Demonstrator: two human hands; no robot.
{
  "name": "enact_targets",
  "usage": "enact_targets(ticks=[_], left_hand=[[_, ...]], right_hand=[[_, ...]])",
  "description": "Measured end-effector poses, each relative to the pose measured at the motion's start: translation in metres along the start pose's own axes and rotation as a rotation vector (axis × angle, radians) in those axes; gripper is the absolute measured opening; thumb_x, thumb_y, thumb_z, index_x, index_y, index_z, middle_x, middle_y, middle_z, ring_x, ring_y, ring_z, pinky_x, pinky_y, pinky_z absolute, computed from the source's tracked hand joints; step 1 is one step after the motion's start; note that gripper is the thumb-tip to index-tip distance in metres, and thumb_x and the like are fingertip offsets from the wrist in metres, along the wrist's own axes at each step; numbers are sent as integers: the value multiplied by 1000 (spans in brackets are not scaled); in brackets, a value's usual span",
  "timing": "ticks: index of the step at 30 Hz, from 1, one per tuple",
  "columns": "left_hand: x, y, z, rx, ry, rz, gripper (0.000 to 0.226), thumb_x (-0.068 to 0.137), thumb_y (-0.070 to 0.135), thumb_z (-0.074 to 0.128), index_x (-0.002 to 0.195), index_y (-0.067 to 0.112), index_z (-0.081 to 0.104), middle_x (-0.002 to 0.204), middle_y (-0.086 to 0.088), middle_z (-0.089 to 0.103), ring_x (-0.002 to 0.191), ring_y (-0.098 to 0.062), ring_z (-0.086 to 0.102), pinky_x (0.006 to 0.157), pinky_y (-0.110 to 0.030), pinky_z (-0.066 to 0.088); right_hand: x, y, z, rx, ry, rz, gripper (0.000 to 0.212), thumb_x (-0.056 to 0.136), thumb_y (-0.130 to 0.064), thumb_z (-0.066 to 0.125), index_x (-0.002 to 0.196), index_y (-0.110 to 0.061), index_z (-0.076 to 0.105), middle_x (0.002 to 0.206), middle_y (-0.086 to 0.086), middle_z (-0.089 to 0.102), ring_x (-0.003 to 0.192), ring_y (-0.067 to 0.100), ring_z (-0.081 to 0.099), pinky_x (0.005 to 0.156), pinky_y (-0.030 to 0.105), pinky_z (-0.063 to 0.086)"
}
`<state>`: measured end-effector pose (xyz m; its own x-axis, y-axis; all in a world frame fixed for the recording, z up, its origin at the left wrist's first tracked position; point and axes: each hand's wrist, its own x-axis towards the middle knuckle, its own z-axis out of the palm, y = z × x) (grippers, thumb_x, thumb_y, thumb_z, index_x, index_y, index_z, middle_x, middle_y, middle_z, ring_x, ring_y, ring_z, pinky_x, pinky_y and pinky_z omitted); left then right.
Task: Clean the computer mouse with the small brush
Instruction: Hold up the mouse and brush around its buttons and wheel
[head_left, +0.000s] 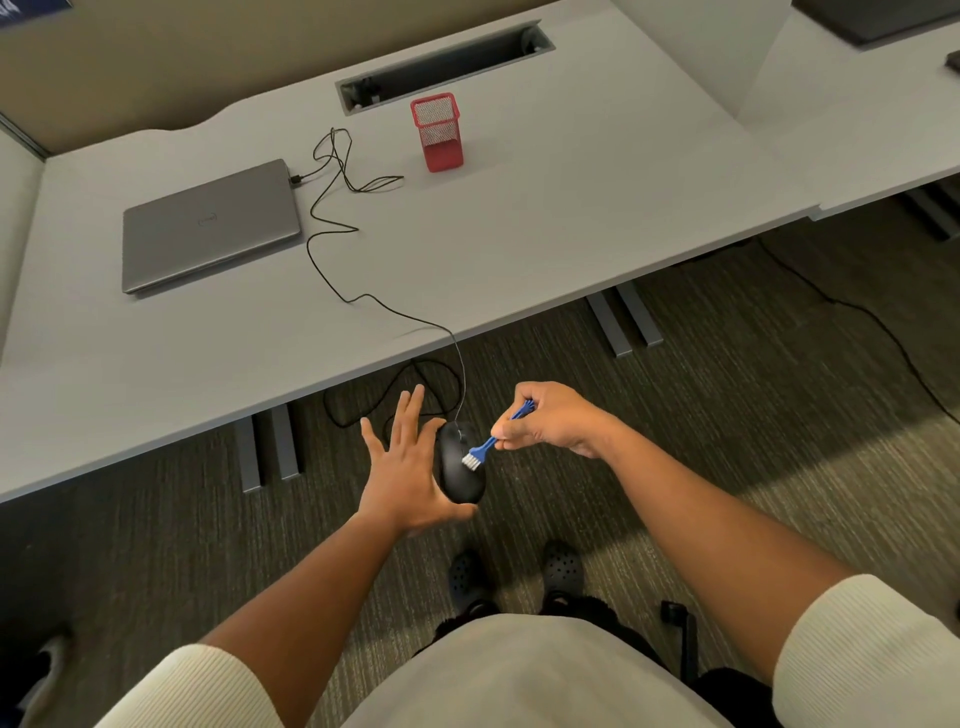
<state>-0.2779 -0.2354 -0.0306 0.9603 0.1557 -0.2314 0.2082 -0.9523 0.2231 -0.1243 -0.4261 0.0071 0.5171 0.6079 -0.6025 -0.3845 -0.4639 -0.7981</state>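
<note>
Bristles of the small brush (488, 447) rest on top of the mouse (460, 467), which I carry in the air in front of the table (571, 218), not on it. My right hand (545, 418) pinches the blue handle, fingers curled shut round it. My left hand (402, 467) cradles the mouse against the palm, fingers spread wide. Short, light strokes along the button seams and wheel would serve best, I think, with the left palm steady. Both forearms reach forward, right wrist bent inward. The cord (332, 244) trails up to the laptop (210, 226).
</note>
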Motion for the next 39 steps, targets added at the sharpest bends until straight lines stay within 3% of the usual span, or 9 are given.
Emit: enact_targets(ticks=[5,8,11,16,18,23,28,33,39], left_hand=[[4,11,-7,245,-55,19,126,52,92,52,152,17,33,163,-7,-32,149,-26,-32,113,-75,-9],[6,15,-12,337,-65,23,127,54,93,52,153,17,31,162,-11,-33,148,-28,-35,112,-76,-9],[8,17,-16,428,-71,32,128,57,94,51,156,17,27,161,-14,-34,145,-31,-38,110,-77,-8],[9,18,-22,464,-56,21,126,58,94,51,155,17,30,163,-16,-29,146,-32,-37,110,-77,-10],[8,16,-23,473,-59,7,126,58,94,51,155,16,31,163,-16,-29,146,-32,-37,110,-76,-10],[5,15,-20,460,-73,-8,124,57,92,57,152,15,34,163,-14,-31,146,-32,-37,111,-75,-11],[4,18,-18,422,-79,-10,125,56,90,59,152,15,31,164,-13,-25,145,-30,-39,111,-75,-12],[5,17,-18,424,-91,-17,125,58,91,58,154,15,29,165,-13,-26,144,-30,-41,111,-74,-13],[6,20,-18,412,-79,-9,124,58,90,56,154,15,31,166,-12,-20,146,-30,-37,112,-75,-11]], right_hand=[[5,-1,13,-377,333,-68,24,80,-14,81,80,-16,56,81,1,67,64,5,62,53,20,46],[3,-8,14,-275,205,-114,26,80,-11,82,79,-13,56,80,5,69,62,4,70,50,13,49],[-2,-12,19,-110,38,-93,25,79,-5,82,81,-8,58,87,16,72,73,10,76,57,14,55],[4,-9,31,-108,368,-96,23,83,-12,81,83,-9,58,85,12,74,71,12,76,69,31,64],[5,-11,34,-48,357,-72,22,83,-10,81,82,-9,58,85,12,73,73,14,77,75,36,65],[1,-16,42,21,210,-1,22,81,-6,82,84,-7,60,89,16,72,75,16,77,70,29,64],[5,-16,47,-116,465,-52,18,84,-13,80,86,-10,62,86,9,72,78,14,75,74,36,64],[1,-19,46,-98,212,-32,20,81,-10,82,86,-10,62,87,9,70,67,9,75,59,18,59],[2,-16,51,3,365,-9,20,84,-9,80,85,-10,60,91,13,71,77,15,76,71,31,65]])
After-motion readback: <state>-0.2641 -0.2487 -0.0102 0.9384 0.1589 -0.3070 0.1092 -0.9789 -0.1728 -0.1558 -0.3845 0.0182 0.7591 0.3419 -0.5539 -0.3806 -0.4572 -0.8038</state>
